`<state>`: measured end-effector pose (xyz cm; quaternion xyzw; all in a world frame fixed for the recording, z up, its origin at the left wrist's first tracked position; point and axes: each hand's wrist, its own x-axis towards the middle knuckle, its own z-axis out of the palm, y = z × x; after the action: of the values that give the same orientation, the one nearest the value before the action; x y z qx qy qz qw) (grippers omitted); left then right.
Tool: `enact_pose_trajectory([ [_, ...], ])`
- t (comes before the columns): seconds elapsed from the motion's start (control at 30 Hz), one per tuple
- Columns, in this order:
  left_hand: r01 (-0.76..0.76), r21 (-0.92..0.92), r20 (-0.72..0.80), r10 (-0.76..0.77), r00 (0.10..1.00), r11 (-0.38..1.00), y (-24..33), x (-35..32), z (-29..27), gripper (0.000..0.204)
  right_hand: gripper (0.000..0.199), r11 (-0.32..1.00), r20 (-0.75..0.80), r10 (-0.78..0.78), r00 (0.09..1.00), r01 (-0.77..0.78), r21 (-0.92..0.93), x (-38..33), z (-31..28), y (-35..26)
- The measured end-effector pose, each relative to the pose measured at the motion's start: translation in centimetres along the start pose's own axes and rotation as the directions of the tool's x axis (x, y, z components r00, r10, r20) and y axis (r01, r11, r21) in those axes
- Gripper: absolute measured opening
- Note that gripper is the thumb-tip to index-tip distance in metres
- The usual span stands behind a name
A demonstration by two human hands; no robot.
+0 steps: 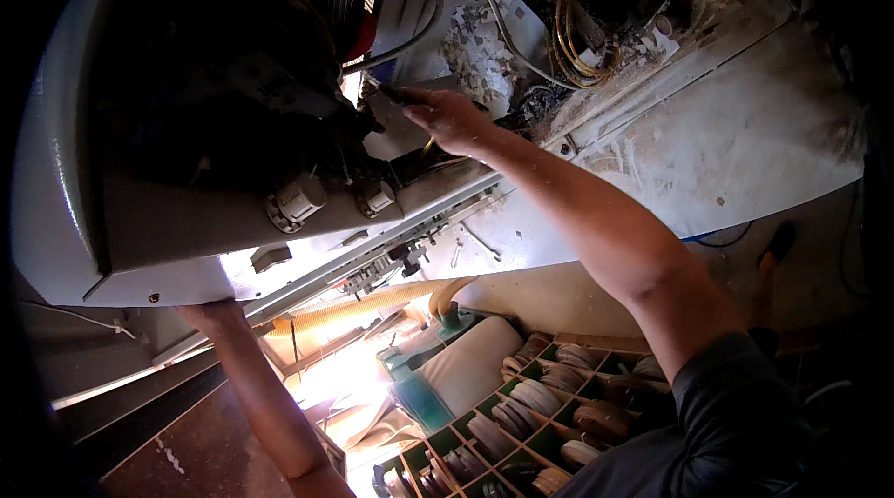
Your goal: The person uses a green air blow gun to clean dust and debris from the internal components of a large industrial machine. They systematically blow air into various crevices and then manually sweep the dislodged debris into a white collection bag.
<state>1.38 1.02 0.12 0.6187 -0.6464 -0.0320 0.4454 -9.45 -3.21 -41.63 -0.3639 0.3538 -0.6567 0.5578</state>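
Observation:
My right hand (447, 121) is closed around a slim dark-handled tool (393, 94) whose light tip points into the machine's dark interior. What kind of tool it is cannot be made out. A hose (421, 28) curves just above it. At the lower edge of the pale machine housing (177, 282), my left hand (212, 314) touches the panel, its fingers hidden by that edge. Two round light knobs (300, 198) sit on the housing between my hands. The inside of the machine is too dark to read.
Pale chips and debris (484, 47) lie beyond my right hand, near a coil of yellowish cable (582, 56). Wrenches (480, 242) rest on the white surface (689, 154). Below stands a divided wooden rack (466, 423) filled with several disc-shaped rolls, beside a green machine (419, 396).

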Motion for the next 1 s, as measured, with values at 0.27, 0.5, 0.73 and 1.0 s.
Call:
enact_pose_trajectory([
  [0.27,-0.014,-0.013,0.070,0.015,0.997,1.000,-0.7,0.8,-2.0,0.047,0.029,1.000,-0.042,-0.009,0.999,0.007,-0.030,-0.3,2.9,-1.1],
  [0.5,-0.020,-0.024,0.089,0.022,0.996,1.000,-0.1,0.0,-0.5,0.045,0.029,0.999,-0.159,-0.017,0.987,0.012,-0.036,0.3,-0.2,-1.3],
  [0.73,-0.054,-0.026,0.106,0.056,0.993,0.998,0.6,-0.6,1.3,0.039,0.029,0.999,-0.278,-0.024,0.960,0.016,-0.029,0.4,-4.5,-3.9],
  [1.0,-0.061,-0.036,0.122,0.065,0.990,0.997,1.8,-1.8,3.3,0.040,0.030,0.965,-0.468,-0.259,0.845,0.208,-0.158,1.7,-12.0,-7.6],
])
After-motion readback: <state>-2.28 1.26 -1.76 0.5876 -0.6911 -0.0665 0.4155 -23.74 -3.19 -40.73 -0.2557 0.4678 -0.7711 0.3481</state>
